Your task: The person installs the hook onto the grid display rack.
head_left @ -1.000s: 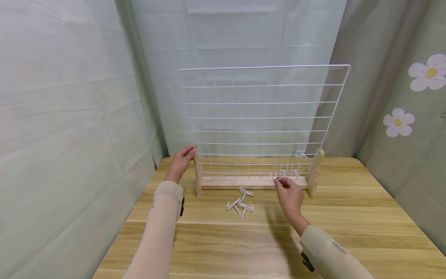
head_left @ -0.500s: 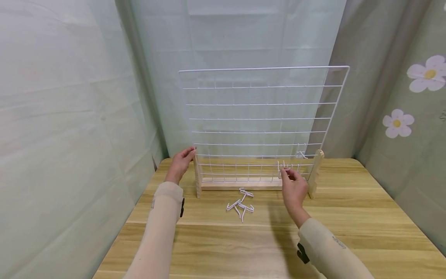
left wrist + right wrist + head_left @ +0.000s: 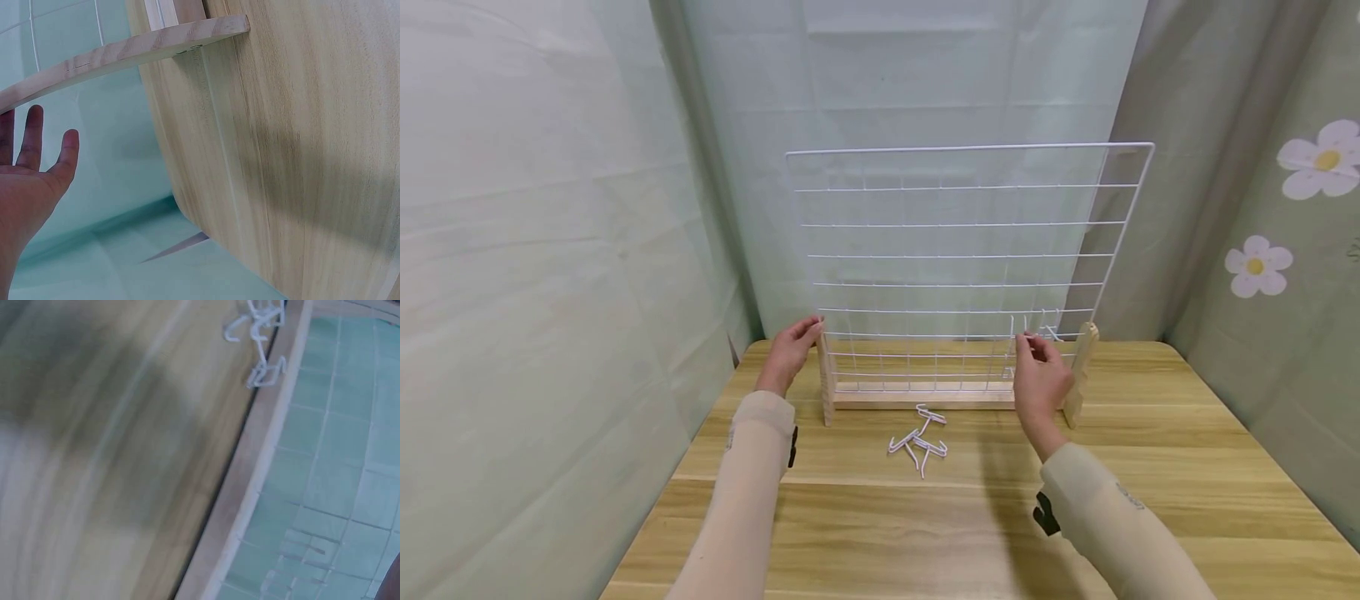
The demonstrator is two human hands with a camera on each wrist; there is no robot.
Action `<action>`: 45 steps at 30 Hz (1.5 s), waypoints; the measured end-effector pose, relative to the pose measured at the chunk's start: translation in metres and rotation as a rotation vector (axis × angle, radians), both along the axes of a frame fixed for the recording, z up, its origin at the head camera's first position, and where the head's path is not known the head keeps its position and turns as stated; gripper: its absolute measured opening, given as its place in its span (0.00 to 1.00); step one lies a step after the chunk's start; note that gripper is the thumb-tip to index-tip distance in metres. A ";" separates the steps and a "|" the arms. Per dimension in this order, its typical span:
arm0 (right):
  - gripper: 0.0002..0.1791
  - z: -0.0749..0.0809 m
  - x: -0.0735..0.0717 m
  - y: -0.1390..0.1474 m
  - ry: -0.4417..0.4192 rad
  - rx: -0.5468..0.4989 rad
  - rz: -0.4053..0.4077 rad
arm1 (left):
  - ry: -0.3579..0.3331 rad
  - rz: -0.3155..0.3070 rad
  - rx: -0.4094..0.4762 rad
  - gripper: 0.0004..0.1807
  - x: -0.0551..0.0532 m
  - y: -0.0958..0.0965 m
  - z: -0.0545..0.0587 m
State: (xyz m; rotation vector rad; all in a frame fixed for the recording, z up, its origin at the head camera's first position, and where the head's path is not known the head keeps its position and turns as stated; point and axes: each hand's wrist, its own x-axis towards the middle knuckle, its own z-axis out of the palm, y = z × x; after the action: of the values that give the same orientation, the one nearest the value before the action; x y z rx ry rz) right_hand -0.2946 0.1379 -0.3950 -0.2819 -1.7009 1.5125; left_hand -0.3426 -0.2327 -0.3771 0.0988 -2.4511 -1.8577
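A white wire grid rack (image 3: 951, 286) stands upright between wooden end posts. My left hand (image 3: 788, 354) holds its left post (image 3: 826, 379) near the top with thumb and fingertips; in the left wrist view, the other fingers (image 3: 30, 137) spread beside the post. My right hand (image 3: 1041, 379) pinches a small white wire hook (image 3: 1012, 325), raised in front of the grid's lower right part, its prongs pointing up. Another white hook (image 3: 1051, 330) hangs on the grid just right of the fingertips. Lower hooks (image 3: 1008, 372) on the grid are partly hidden by the hand.
Several loose white hooks (image 3: 919, 442) lie in a small pile on the wooden table (image 3: 880, 533), before the rack's wooden base bar (image 3: 917, 400). A pale cloth (image 3: 925, 75) hangs behind and another cloth (image 3: 550, 292) closes the left side.
My right hand has moved up and slightly right along the grid with the pinched hook, from the base bar to near the upper hung hook. My left hand stays on the post.
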 end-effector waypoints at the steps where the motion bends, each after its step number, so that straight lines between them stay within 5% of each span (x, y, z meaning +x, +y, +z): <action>1: 0.11 0.002 -0.002 0.000 0.008 -0.005 0.003 | 0.002 -0.002 -0.002 0.29 0.000 0.000 0.000; 18: 0.11 0.018 -0.022 -0.001 0.004 -0.009 -0.084 | 0.007 0.001 0.013 0.28 -0.001 -0.001 -0.002; 45: 0.12 -0.009 -0.019 0.001 -0.109 0.036 -0.023 | 0.028 0.013 0.040 0.26 -0.001 0.000 -0.001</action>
State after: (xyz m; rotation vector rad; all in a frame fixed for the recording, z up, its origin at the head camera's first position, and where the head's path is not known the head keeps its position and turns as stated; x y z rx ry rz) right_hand -0.3132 0.1389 -0.4039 -0.3705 -1.8021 1.4717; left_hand -0.3436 -0.2326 -0.3778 0.0890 -2.3896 -1.8905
